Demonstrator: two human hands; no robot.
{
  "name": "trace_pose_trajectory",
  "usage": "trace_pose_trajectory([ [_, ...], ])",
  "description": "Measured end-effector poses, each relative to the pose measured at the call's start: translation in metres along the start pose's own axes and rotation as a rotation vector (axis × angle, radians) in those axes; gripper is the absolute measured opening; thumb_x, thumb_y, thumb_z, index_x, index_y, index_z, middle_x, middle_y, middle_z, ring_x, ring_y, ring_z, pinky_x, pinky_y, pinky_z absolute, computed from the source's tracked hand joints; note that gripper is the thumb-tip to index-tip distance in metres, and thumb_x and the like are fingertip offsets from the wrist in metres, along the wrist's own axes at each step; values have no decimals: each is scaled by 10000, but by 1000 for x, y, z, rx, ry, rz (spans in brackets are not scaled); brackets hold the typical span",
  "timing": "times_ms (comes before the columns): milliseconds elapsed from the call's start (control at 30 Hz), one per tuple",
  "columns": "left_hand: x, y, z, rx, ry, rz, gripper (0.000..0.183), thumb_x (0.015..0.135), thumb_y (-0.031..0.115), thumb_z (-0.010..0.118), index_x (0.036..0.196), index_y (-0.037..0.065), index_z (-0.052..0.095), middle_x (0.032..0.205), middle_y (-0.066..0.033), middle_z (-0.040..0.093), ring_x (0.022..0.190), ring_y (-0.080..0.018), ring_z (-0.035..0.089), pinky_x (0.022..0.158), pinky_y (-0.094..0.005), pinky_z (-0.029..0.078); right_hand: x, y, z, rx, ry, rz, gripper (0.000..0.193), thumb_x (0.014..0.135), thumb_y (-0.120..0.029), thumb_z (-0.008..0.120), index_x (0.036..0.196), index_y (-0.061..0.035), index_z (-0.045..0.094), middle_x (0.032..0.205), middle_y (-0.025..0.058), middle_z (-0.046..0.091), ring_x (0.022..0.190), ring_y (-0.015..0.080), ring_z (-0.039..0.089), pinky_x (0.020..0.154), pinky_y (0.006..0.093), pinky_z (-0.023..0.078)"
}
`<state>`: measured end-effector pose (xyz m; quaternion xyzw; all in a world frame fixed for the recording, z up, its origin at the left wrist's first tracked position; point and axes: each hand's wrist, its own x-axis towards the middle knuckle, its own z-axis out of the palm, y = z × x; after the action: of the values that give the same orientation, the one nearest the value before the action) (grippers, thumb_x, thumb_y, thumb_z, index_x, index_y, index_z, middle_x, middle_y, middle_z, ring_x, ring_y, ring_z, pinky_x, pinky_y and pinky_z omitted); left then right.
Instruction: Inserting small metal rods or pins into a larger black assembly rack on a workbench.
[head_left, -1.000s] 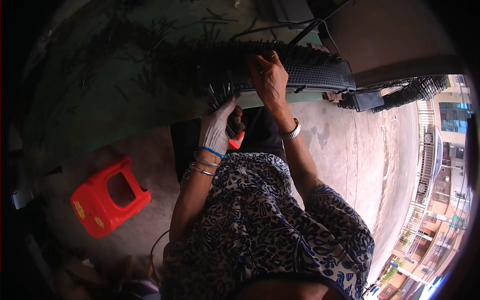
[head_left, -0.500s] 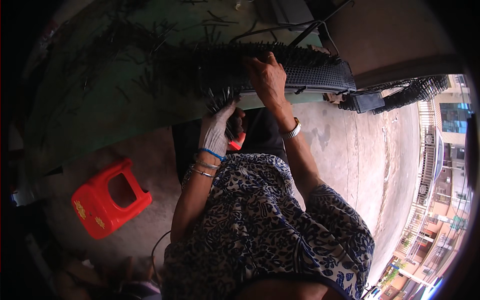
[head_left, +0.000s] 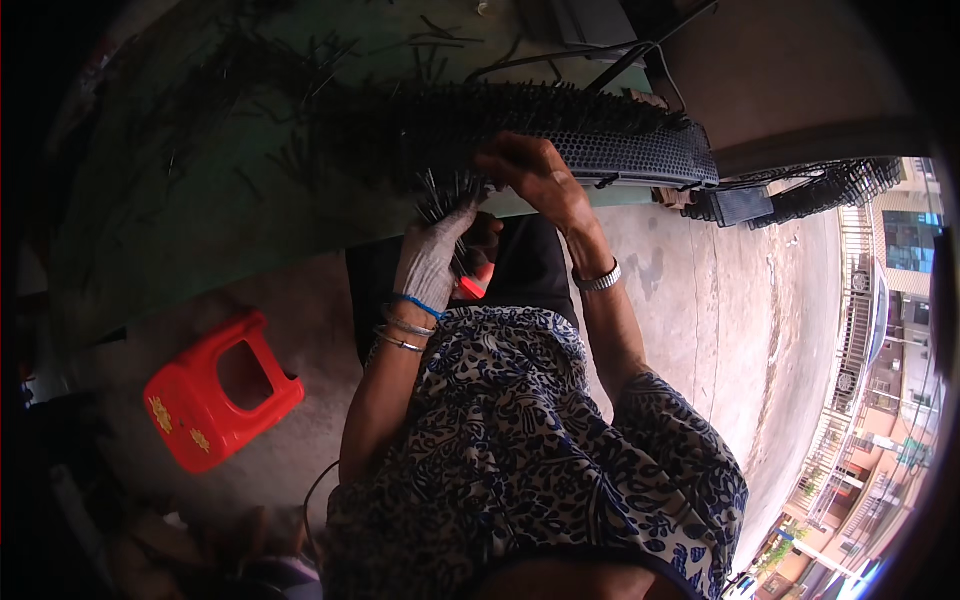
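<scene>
My left hand (head_left: 432, 250), in a whitish knit glove, is closed around a bundle of thin dark strips (head_left: 438, 198) whose ends fan out above the fingers. My bare right hand (head_left: 545, 182) is just right of the bundle, fingers bent toward it in a pinch; whatever lies between the fingertips is too dark to make out. Beyond both hands lies a long black perforated panel (head_left: 630, 155) on the table's near edge. Dense rows of short dark pieces (head_left: 570, 103) stand up along its far part. The panel's left end sinks into shadow.
Loose dark strips (head_left: 290, 160) are scattered over the green tabletop (head_left: 200, 250). A red plastic stool (head_left: 215, 400) is on the floor at the left. More black studded panels (head_left: 830, 195) stick out at the right, near a bent metal rod (head_left: 660, 70).
My right hand has come off the panel's studded rows and moved nearer to me, down beside the bundle. My left hand keeps its hold on the strips, almost unmoved.
</scene>
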<state>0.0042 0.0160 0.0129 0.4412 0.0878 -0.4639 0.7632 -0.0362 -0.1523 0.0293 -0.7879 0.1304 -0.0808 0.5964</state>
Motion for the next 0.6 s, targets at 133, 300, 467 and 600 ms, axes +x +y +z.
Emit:
trace_pose_trajectory([
  [133, 2, -1, -1, 64, 6, 29, 205, 894, 210, 678, 982, 24, 674, 757, -97, 692, 524, -139, 610, 397, -248, 438, 0, -2, -5, 54, -80, -9, 157, 913, -108, 634, 984, 31, 648, 766, 40, 632, 732, 104, 597, 658, 248, 478],
  [300, 6, 1, -5, 81, 31, 22, 261, 887, 272, 691, 977, 27, 678, 769, -96, 694, 548, -148, 613, 448, -270, 468, -5, -8, -11, 114, 22, 23, 118, 913, -63, 596, 976, 31, 630, 843, 96, 697, 732, 148, 665, 665, 270, 514],
  [467, 22, -2, -16, -45, 30, -92, 344, 867, 349, 706, 969, 23, 674, 821, -95, 696, 637, -181, 633, 512, -297, 504, 3, -13, -11, -240, 492, -179, 88, 908, -66, 602, 937, 17, 607, 820, 90, 708, 731, 147, 672, 669, 265, 510],
  [600, 26, -3, -9, -91, -40, -160, 268, 893, 282, 679, 983, 31, 658, 846, -100, 689, 683, -202, 649, 566, -321, 537, 16, 0, -1, -525, 704, -336, 65, 895, -53, 616, 933, -9, 588, 773, 101, 677, 666, 172, 649, 611, 282, 489],
])
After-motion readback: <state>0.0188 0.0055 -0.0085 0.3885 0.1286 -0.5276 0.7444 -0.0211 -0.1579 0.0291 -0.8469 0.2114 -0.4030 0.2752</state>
